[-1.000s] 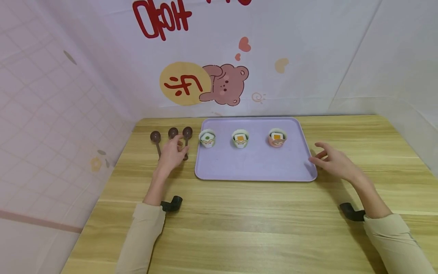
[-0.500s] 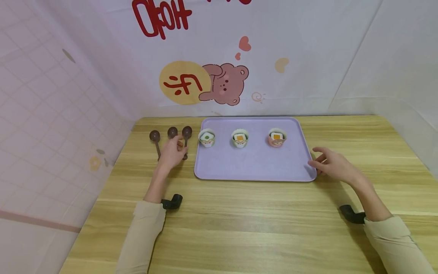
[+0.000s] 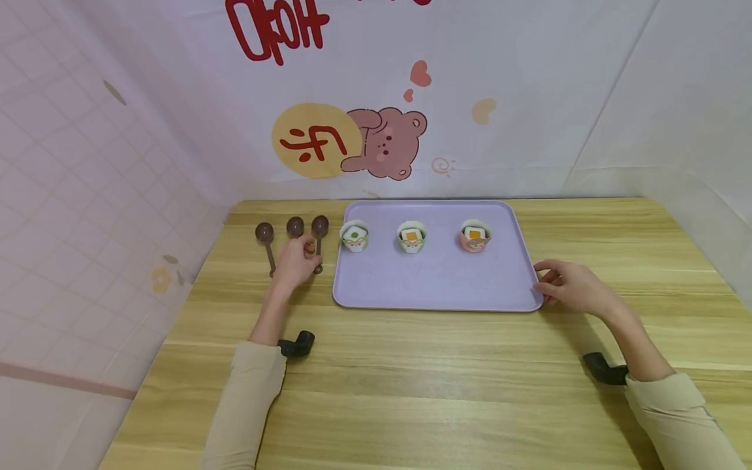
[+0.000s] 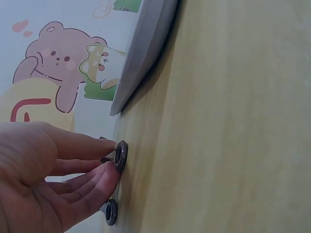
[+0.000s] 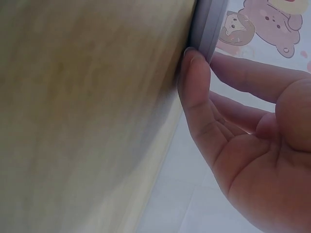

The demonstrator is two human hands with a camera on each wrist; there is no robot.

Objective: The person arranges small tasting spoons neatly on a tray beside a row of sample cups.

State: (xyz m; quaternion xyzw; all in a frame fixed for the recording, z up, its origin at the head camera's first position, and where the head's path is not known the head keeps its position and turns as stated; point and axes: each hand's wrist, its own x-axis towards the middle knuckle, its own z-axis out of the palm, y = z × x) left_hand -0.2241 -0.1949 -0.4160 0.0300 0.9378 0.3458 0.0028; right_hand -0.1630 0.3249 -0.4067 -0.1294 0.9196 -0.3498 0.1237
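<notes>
A lilac tray (image 3: pixel 437 282) lies on the table with three small patterned paper cups on it: a green one (image 3: pixel 355 245) at left, another green one (image 3: pixel 412 245) in the middle, a pink one (image 3: pixel 474 244) at right. Each holds a white piece with a coloured top. My right hand (image 3: pixel 572 287) pinches the tray's right rim near the front corner. My left hand (image 3: pixel 296 264) pinches the handle of the rightmost brown spoon (image 3: pixel 320 227), near the ring at its end (image 4: pixel 121 155). The middle spoon (image 3: pixel 295 227) has its handle hidden behind that hand.
A third brown spoon (image 3: pixel 265 233) lies left of my left hand. A printed cloth wall (image 3: pixel 529 150) stands at the table's back edge and along its sides. Bare wood (image 3: pixel 435 385) spans the table's front. Black wrist mounts (image 3: pixel 605 369) sit under both forearms.
My right hand's fingers have come down and closed on the tray's right rim. The left hand has stayed almost still at the spoons. Tray, cups and spoons lie as before.
</notes>
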